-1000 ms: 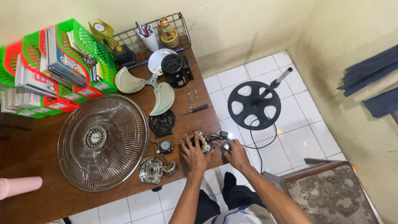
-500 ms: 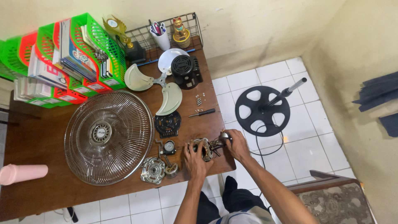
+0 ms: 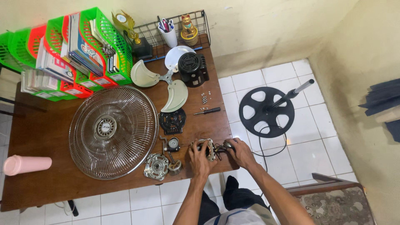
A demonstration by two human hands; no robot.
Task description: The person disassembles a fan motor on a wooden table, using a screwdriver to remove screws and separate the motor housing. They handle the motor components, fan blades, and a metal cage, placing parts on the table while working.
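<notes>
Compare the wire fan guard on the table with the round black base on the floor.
The fan guard is shiny metal wire; the black base is dark and solid, with cut-out openings. The fan guard lies flat on the wooden table; the black base rests on the white tiled floor with a pole rising from it. The fan guard looks wider than the black base. Both are round, and neither hand touches them.
</notes>
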